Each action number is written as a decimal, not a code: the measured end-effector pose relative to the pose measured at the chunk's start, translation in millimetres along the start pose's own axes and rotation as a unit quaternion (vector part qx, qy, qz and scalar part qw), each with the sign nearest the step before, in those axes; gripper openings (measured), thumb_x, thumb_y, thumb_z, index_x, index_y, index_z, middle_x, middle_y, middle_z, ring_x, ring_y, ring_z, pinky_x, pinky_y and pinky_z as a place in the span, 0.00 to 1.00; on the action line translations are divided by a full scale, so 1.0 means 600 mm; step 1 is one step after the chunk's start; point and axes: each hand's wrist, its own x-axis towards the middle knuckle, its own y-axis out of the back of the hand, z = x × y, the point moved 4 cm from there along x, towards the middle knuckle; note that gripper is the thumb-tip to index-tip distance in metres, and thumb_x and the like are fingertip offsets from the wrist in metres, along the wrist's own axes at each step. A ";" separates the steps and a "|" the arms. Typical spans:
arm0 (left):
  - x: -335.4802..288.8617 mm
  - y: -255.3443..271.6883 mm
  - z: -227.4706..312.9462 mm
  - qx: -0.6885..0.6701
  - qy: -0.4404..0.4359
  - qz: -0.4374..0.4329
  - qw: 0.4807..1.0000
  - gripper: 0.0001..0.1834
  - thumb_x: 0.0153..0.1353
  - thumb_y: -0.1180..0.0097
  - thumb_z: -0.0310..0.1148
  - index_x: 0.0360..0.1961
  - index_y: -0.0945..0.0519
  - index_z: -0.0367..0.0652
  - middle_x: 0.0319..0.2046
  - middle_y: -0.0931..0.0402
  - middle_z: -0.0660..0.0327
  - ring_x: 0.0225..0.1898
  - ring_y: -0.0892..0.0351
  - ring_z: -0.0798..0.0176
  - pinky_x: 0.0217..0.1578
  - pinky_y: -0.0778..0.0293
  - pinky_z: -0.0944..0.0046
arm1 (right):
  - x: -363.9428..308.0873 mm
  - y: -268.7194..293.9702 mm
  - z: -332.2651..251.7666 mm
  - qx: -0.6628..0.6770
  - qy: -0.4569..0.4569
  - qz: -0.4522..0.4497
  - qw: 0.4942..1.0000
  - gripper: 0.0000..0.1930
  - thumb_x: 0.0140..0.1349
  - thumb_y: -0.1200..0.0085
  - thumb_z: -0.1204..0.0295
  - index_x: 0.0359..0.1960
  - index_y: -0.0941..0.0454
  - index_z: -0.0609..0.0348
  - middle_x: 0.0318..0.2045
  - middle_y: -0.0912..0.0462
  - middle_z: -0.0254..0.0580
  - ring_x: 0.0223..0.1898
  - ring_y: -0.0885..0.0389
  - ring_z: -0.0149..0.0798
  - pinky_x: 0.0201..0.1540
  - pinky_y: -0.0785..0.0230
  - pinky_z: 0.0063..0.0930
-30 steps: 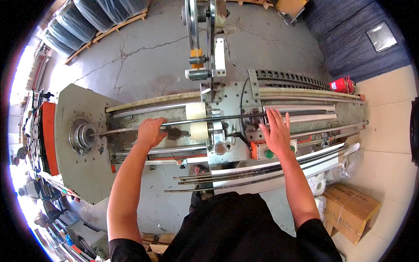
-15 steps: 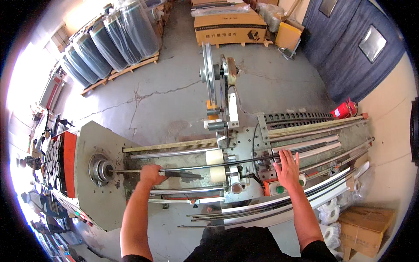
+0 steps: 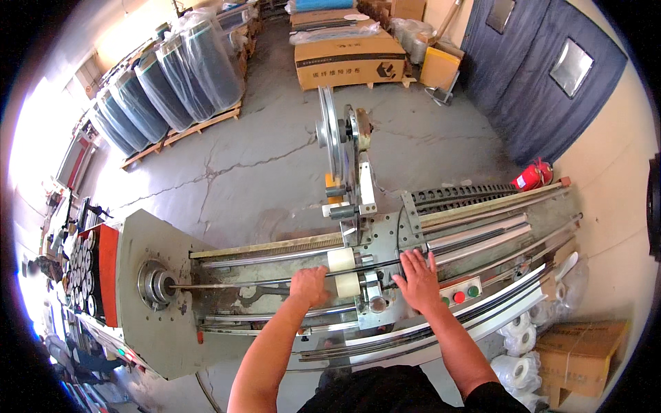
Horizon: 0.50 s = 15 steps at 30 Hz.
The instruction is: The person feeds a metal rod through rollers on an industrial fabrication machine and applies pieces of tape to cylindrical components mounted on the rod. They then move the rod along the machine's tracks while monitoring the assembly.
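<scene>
In the head view, a thin dark rod point(image 3: 231, 283) runs rightward from a chuck point(image 3: 157, 283) and passes between 2 white rollers point(image 3: 348, 284). The left hand point(image 3: 309, 286) is at the rod just left of the rollers; its fingers partly hide one another, so whether its grip closes on the rod cannot be told. The right hand point(image 3: 418, 279) lies palm-down over the rod, its grip wide; where the rod ends past these fingers is hard to make out. The right wrist covers part of a control box point(image 3: 466, 294), on which 2 green buttons and 1 red button show. The lower edge cuts off the left forearm.

A cardboard box point(image 3: 578, 361) at lower right and a larger carton point(image 3: 348, 60) at the back hide their contents. Clear plastic wraps dark rolls point(image 3: 162, 89) at upper left and white rolls point(image 3: 520, 341) near the right wall. Round-ended items point(image 3: 82, 275) are stacked behind an orange-red panel point(image 3: 108, 275).
</scene>
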 end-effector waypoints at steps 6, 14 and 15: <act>-0.027 0.015 -0.035 0.013 0.001 0.010 1.000 0.32 0.56 0.22 0.47 0.58 0.18 0.47 0.52 0.12 0.51 0.57 0.13 0.43 0.58 0.18 0.46 | 0.013 -0.004 -0.062 0.028 0.020 -0.015 0.999 0.34 0.76 0.43 0.51 0.73 0.27 0.63 0.74 0.24 0.52 0.79 0.33 0.53 0.85 0.63 0.62; -0.115 -0.016 -0.335 0.002 0.115 0.018 0.993 0.43 0.53 0.20 0.50 0.70 0.22 0.55 0.54 0.11 0.52 0.60 0.15 0.44 0.62 0.21 0.43 | 0.012 0.001 -0.063 0.008 0.001 -0.009 1.000 0.33 0.78 0.45 0.51 0.74 0.27 0.63 0.73 0.23 0.52 0.78 0.32 0.53 0.85 0.61 0.61; -0.132 -0.022 -0.377 0.002 0.137 0.032 0.990 0.46 0.51 0.20 0.51 0.72 0.23 0.53 0.55 0.11 0.53 0.62 0.16 0.45 0.63 0.22 0.42 | 0.010 0.002 -0.061 -0.002 0.000 0.000 1.000 0.33 0.78 0.45 0.51 0.74 0.27 0.63 0.73 0.23 0.52 0.78 0.32 0.53 0.85 0.61 0.61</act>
